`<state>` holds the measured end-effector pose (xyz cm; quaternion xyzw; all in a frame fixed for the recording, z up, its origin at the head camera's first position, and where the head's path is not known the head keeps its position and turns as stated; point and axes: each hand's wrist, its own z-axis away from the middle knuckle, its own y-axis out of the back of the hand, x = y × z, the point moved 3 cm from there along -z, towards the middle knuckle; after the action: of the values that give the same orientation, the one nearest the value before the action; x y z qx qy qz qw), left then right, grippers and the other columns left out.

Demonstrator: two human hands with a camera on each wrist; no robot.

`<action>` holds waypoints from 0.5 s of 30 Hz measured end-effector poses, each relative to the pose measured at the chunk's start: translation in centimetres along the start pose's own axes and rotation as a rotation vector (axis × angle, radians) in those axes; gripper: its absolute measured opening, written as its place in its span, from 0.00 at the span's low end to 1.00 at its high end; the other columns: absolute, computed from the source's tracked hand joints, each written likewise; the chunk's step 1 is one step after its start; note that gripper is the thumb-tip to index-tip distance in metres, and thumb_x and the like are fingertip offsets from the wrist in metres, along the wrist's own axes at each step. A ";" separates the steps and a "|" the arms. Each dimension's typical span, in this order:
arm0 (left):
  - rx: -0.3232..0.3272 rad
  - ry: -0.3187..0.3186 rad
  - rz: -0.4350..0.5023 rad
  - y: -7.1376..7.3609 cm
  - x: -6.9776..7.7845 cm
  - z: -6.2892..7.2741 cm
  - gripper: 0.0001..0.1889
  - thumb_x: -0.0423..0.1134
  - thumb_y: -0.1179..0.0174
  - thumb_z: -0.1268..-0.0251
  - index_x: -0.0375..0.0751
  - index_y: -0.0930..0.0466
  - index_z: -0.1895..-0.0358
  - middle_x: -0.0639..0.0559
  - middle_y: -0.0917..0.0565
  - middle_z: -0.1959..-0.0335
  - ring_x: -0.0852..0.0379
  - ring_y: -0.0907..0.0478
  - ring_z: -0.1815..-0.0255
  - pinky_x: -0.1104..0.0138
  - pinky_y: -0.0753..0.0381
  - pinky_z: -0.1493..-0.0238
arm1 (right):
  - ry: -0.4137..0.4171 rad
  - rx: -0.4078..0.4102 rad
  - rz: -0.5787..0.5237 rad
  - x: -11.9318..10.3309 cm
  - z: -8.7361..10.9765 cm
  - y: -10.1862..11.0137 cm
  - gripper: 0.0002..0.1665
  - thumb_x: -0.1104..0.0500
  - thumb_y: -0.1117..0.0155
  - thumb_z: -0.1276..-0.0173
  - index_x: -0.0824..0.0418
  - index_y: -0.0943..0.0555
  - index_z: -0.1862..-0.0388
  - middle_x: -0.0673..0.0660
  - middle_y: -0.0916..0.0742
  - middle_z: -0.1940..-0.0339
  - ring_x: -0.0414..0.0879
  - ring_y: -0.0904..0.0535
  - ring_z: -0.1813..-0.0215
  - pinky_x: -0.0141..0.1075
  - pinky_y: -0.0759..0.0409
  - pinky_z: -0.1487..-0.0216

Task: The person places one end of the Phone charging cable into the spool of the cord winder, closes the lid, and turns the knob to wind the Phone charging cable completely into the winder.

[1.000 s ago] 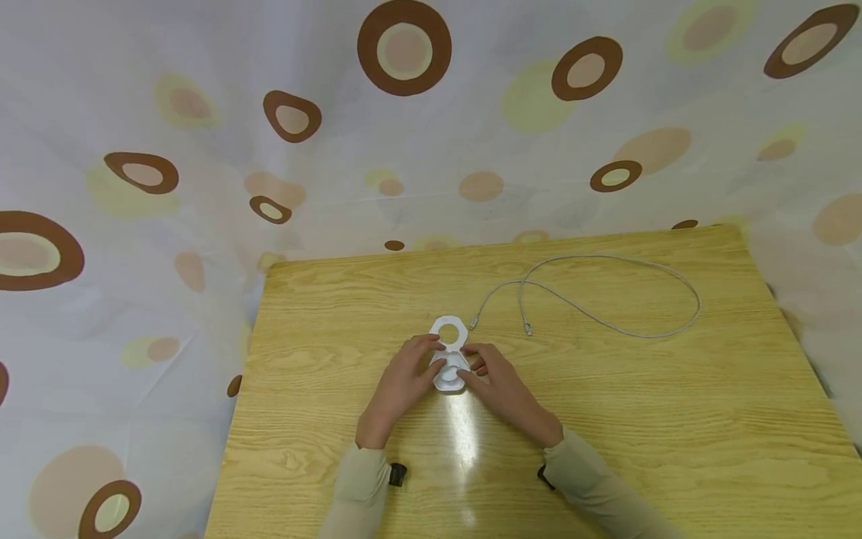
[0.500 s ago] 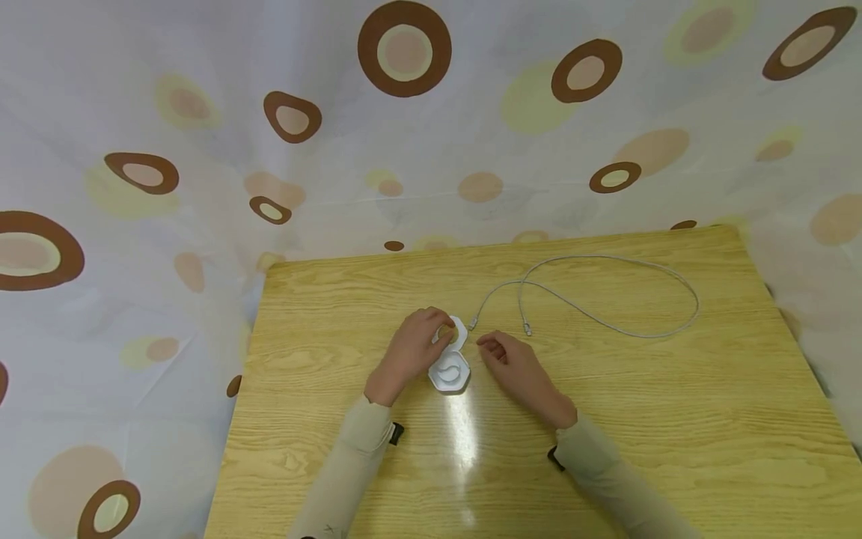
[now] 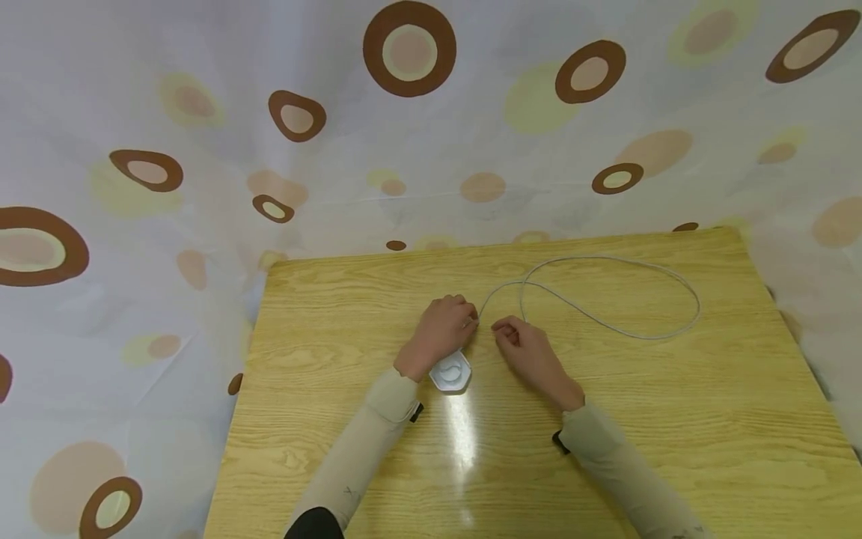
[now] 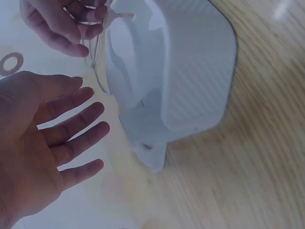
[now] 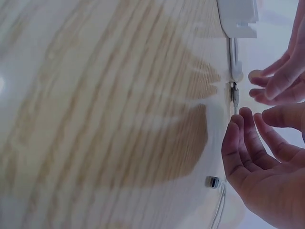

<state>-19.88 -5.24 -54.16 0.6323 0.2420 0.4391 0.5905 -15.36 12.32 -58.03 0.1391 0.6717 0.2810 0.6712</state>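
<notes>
The left grip [image 3: 441, 328] swings over the white case [image 3: 450, 374]'s far part; the right grip [image 3: 533, 361] pulls away to the case's right.

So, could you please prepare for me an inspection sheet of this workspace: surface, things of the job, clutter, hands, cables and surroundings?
Surface: wood-grain table, with a light reflection near the middle.
Job's things: white hexagonal box, open on top; pale cable.
Clutter: nothing seen.
Hands: left hand over the far side of the box, fingers extended; right hand to its right, fingers loosely bent. Neither visibly holds anything.
Cables: the one cable lies in a loop crossing itself, a plug near the right hand.
Surroundings: patterned sheet behind the table.
</notes>
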 end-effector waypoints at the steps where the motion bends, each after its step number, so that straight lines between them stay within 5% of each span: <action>1: -0.016 -0.005 -0.017 -0.1 0.3 -0.3 0.13 0.44 0.43 0.18 0.45 0.10 0.48 0.51 0.11 0.51 0.51 0.15 0.48 0.54 0.18 0.34 | -0.005 0.005 -0.002 0.0 0.0 0.1 0.14 0.62 0.44 0.19 0.67 0.15 0.46 0.60 0.11 0.58 0.45 0.19 0.60 0.32 0.21 0.57; 10: -0.090 -0.084 -0.152 -0.7 3.2 -2.8 0.13 0.44 0.44 0.17 0.47 0.11 0.45 0.53 0.11 0.49 0.54 0.15 0.48 0.60 0.18 0.35 | -0.081 0.064 0.028 0.3 -0.5 1.5 0.15 0.61 0.47 0.18 0.67 0.15 0.47 0.62 0.11 0.58 0.48 0.19 0.61 0.33 0.22 0.58; 15: -0.081 -0.069 -0.160 -1.3 4.4 -3.9 0.15 0.45 0.50 0.14 0.47 0.13 0.56 0.53 0.15 0.60 0.55 0.18 0.57 0.64 0.18 0.50 | -0.137 0.095 0.023 0.7 -0.8 2.7 0.17 0.58 0.49 0.17 0.66 0.16 0.46 0.64 0.11 0.54 0.51 0.16 0.57 0.35 0.21 0.56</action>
<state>-20.68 0.67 -54.55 0.6012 0.2532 0.3781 0.6569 -16.66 14.72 -57.11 0.1974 0.6351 0.2460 0.7051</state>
